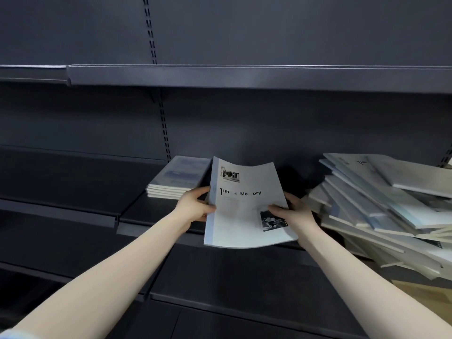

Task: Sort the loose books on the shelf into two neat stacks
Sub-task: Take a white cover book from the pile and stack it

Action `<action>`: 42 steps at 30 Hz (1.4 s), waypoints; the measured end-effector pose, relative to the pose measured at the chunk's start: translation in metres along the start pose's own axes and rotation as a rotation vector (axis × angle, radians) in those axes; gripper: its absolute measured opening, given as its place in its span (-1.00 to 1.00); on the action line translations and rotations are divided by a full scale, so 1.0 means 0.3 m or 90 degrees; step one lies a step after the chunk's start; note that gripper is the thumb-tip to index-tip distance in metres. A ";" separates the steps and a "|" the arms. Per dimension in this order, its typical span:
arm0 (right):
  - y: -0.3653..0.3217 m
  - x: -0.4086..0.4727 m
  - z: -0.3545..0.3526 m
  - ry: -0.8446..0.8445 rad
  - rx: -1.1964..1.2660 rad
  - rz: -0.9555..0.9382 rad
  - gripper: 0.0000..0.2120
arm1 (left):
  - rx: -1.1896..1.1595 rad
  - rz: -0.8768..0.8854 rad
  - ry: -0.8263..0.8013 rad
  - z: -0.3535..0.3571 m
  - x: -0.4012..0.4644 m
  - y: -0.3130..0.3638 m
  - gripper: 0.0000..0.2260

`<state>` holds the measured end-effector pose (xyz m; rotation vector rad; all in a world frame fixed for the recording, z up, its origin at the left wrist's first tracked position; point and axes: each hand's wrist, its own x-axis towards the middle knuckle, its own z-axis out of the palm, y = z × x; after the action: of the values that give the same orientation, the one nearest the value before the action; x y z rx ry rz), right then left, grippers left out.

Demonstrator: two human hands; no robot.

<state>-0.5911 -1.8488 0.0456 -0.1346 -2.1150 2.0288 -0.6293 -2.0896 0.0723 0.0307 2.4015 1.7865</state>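
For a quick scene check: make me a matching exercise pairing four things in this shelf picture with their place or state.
Things:
1. held book
2. neat stack
3. loose pile
4. upper shelf

Places or states:
A. jumbled, at the right
B. above the books, nothing visible on it
C. gripped by the left hand and right hand
D. squared up, left of the hands

Pairs: 1-C, 2-D, 3-A, 4-B

Dim, soft focus, wide-angle edge distortion
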 end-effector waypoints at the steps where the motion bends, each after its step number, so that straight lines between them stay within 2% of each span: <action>1: 0.013 0.008 0.003 0.008 -0.001 0.009 -0.66 | 0.012 0.002 0.006 0.003 0.020 -0.008 -0.43; 6: 0.073 0.047 0.030 0.060 -0.016 0.062 -0.72 | 0.156 0.054 0.096 0.025 0.079 -0.033 -0.59; 10: 0.102 0.091 0.053 0.105 -0.045 0.075 -0.72 | 0.215 0.088 0.154 0.045 0.114 -0.044 -0.65; 15: 0.124 0.158 0.069 0.137 -0.120 0.099 -0.74 | 0.310 0.105 0.148 0.080 0.163 -0.079 -0.70; 25: 0.128 0.267 0.121 0.146 -0.338 0.088 -0.66 | 0.324 0.132 0.173 0.078 0.276 -0.096 -0.74; 39: 0.131 0.324 0.108 0.115 -0.375 0.081 -0.63 | 0.325 0.164 0.186 0.109 0.318 -0.101 -0.78; 42: 0.110 0.319 0.096 0.072 -0.414 0.094 -0.59 | 0.398 0.153 0.173 0.115 0.309 -0.079 -0.80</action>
<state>-0.6930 -1.8554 0.0201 -0.4992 -2.6629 1.2779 -0.7147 -2.0540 0.0300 0.1589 3.1766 1.0909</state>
